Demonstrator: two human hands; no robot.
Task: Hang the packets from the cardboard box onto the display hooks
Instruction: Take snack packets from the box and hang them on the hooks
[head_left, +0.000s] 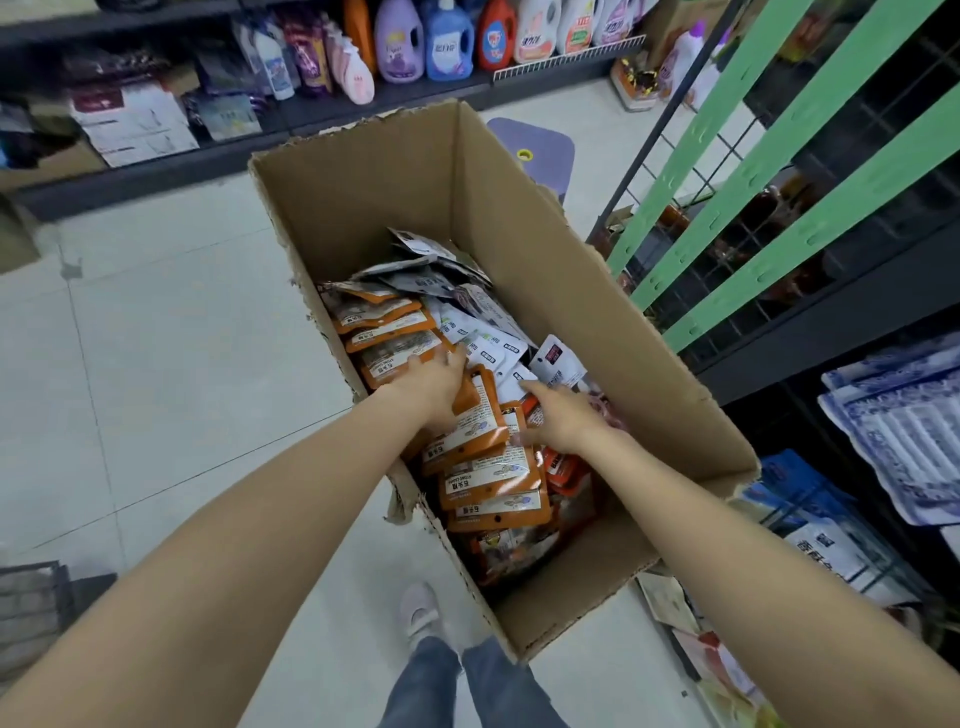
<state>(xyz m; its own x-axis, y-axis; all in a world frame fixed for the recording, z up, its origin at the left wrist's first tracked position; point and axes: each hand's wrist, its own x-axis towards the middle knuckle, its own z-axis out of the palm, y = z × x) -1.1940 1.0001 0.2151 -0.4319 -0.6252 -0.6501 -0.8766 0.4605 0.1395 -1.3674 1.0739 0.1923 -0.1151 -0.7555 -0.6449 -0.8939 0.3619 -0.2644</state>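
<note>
While both hands reach into the box (363, 171), packets (483, 467) still fill it; left hand (434, 382) lies open, right hand (563, 415) open, nothing hung yet.

At twelve o'clock I see detergent bottles (447, 41) lined on a dark shelf (156, 171). A purple stool (535, 150) stands at one o'clock on the pale tiled floor (156, 338). At four o'clock, blue patterned bags (898, 421) lie stacked.
</note>
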